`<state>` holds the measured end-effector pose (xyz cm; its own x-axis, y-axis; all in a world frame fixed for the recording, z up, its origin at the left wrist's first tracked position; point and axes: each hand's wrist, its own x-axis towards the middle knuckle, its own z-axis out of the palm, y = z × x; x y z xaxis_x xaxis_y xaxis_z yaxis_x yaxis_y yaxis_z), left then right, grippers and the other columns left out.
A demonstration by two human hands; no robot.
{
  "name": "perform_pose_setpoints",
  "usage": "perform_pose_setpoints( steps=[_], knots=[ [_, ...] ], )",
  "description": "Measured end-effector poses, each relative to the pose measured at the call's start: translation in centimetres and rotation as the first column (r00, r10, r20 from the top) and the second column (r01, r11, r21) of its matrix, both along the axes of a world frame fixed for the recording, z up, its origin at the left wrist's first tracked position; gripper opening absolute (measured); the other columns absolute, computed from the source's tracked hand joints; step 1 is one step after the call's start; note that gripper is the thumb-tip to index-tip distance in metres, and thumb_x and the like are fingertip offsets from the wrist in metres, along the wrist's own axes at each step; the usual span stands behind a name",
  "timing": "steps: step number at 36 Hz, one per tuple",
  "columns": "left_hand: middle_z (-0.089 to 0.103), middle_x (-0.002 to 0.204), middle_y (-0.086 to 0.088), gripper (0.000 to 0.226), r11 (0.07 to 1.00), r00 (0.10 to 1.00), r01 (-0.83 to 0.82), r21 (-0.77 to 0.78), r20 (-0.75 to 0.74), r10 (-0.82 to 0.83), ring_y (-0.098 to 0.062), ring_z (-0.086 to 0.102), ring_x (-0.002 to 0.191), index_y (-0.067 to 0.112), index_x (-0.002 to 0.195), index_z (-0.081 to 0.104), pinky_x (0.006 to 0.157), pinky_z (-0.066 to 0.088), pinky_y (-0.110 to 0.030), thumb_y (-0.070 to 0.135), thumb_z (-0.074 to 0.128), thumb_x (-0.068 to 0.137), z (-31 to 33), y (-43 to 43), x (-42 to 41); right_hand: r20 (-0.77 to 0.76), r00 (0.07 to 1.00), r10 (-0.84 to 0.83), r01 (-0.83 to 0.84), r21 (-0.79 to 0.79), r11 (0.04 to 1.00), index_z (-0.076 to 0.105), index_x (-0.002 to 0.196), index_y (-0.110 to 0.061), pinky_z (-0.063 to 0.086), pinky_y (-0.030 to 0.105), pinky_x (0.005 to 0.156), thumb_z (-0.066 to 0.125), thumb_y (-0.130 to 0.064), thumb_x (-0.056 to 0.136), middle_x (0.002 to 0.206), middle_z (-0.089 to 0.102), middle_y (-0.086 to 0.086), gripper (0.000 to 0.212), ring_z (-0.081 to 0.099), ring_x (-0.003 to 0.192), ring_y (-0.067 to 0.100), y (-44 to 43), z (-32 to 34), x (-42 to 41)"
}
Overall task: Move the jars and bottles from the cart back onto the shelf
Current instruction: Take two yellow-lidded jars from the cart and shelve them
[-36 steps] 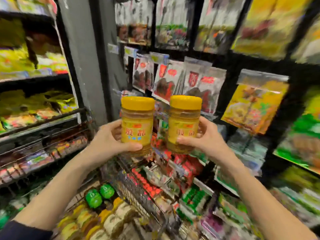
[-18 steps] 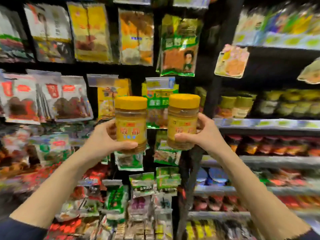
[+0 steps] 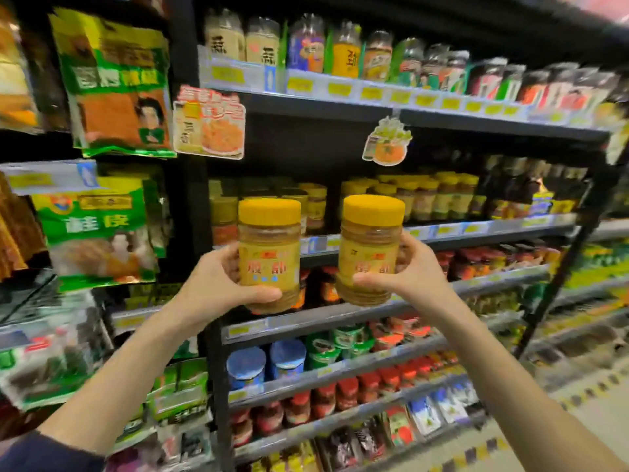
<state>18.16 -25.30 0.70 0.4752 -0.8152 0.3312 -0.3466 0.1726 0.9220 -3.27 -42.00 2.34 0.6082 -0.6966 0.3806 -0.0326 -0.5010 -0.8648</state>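
I hold two matching jars upright at chest height, each with a yellow lid and a yellow label with red characters. My left hand [image 3: 218, 284] grips the left jar [image 3: 269, 250] from its left side. My right hand [image 3: 412, 270] grips the right jar [image 3: 371, 247] from its right side. Both jars hang in the air in front of a black shelf [image 3: 476, 229] that carries a row of similar yellow-lidded jars [image 3: 439, 195]. The cart is out of view.
A black upright post [image 3: 200, 206] separates the jar shelves from hanging green snack bags [image 3: 98, 229] on the left. Bottles and jars fill the shelf above [image 3: 374, 56]; red and blue-lidded jars fill the shelves below. Aisle floor shows at the lower right.
The view has swung right, from the hanging packets and cart to the jar shelves. Both hands keep their jars at the same height, and the cart has left the view.
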Motion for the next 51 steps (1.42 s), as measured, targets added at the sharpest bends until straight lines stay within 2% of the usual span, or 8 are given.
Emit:
perform_pose_setpoints(
  steps=[11, 17, 23, 31, 36, 40, 46, 51],
  knots=[
    [0.073, 0.085, 0.018, 0.073, 0.999, 1.0, 0.01, 0.042, -0.006, -0.009, 0.004, 0.068, 0.082, 0.028, 0.099, 0.06, 0.066, 0.055, -0.013, 0.036, 0.086, 0.031, -0.5, -10.0, -4.8, -0.008, 1.0, 0.002, -0.003, -0.056, 0.998, 0.05, 0.121, -0.022, 0.056, 0.038, 0.086, 0.089, -0.025, 0.055, 0.113, 0.066, 0.0, 0.077, 0.066, 0.099, 0.013, -10.4, 0.4, -4.3],
    [0.072, 0.095, 0.02, 0.096, 0.999, 1.0, -0.014, 0.048, -0.025, 0.015, 0.001, 0.068, 0.088, 0.028, 0.101, 0.06, 0.067, 0.053, -0.011, 0.057, 0.088, 0.013, -0.3, -12.9, -4.3, 0.032, 0.998, 0.046, -0.042, -0.11, 0.993, 0.049, 0.12, -0.018, 0.055, 0.022, 0.08, 0.088, -0.017, 0.057, 0.113, 0.064, -0.001, 0.074, 0.064, 0.1, 0.008, -14.1, 0.2, -2.8],
    [0.073, 0.088, 0.022, 0.071, 0.995, 0.998, -0.064, 0.078, 0.006, 0.064, 0.0, 0.068, 0.09, 0.028, 0.101, 0.059, 0.066, 0.052, -0.01, 0.027, 0.085, 0.035, -0.2, -15.3, -2.9, 0.06, 0.991, 0.122, -0.109, -0.198, 0.974, 0.046, 0.122, -0.014, 0.048, 0.007, 0.073, 0.087, -0.008, 0.057, 0.112, 0.06, -0.008, 0.078, 0.059, 0.097, -0.009, -17.4, 0.3, 0.0],
    [0.072, 0.085, 0.021, 0.067, 0.983, 0.985, -0.173, 0.068, 0.012, 0.172, 0.005, 0.067, 0.087, 0.032, 0.101, 0.057, 0.065, 0.053, -0.01, 0.021, 0.084, 0.04, 0.0, -16.5, -0.7, 0.049, 0.975, 0.217, -0.198, -0.249, 0.948, 0.042, 0.122, -0.024, 0.048, 0.009, 0.08, 0.088, -0.012, 0.055, 0.115, 0.057, -0.013, 0.082, 0.057, 0.104, -0.005, -21.1, 1.8, 5.8],
    [0.073, 0.1, 0.01, 0.088, 0.964, 0.969, -0.247, 0.097, 0.003, 0.248, -0.004, 0.068, 0.096, 0.03, 0.11, 0.058, 0.078, 0.056, -0.022, 0.043, 0.09, 0.029, 0.0, -15.5, 0.6, 0.014, 0.961, 0.275, -0.264, -0.236, 0.935, 0.046, 0.121, -0.019, 0.05, 0.014, 0.081, 0.09, -0.016, 0.055, 0.116, 0.06, -0.006, 0.08, 0.059, 0.105, 0.002, -22.4, 1.5, 9.6],
    [0.073, 0.097, 0.013, 0.075, 0.945, 0.95, -0.311, 0.102, 0.012, 0.311, -0.005, 0.069, 0.093, 0.029, 0.107, 0.059, 0.076, 0.057, -0.019, 0.029, 0.089, 0.038, -0.3, -14.7, 0.9, -0.008, 0.948, 0.317, -0.312, -0.207, 0.927, 0.046, 0.12, -0.02, 0.049, 0.01, 0.078, 0.089, -0.019, 0.054, 0.114, 0.06, -0.011, 0.078, 0.059, 0.102, -0.005, -22.9, 1.2, 12.5],
    [0.072, 0.102, 0.014, 0.072, 0.927, 0.931, -0.363, 0.097, 0.003, 0.365, -0.008, 0.069, 0.094, 0.024, 0.109, 0.06, 0.074, 0.055, -0.016, 0.021, 0.09, 0.043, -0.9, -13.7, 1.0, -0.083, 0.933, 0.35, -0.357, -0.097, 0.929, 0.044, 0.127, -0.015, 0.05, 0.041, 0.096, 0.09, -0.048, 0.037, 0.123, 0.06, 0.003, 0.106, 0.06, 0.112, 0.016, -24.2, 0.1, 16.2],
    [0.073, 0.101, 0.013, 0.069, 0.911, 0.913, -0.403, 0.088, -0.021, 0.406, -0.008, 0.07, 0.093, 0.024, 0.107, 0.06, 0.072, 0.054, -0.015, 0.019, 0.088, 0.044, -1.1, -13.2, 0.5, -0.142, 0.932, 0.334, -0.34, -0.022, 0.94, 0.039, 0.135, -0.017, 0.048, 0.035, 0.095, 0.09, -0.036, 0.047, 0.122, 0.057, -0.002, 0.104, 0.056, 0.112, 0.016, -25.0, -0.4, 18.1]
  ],
)
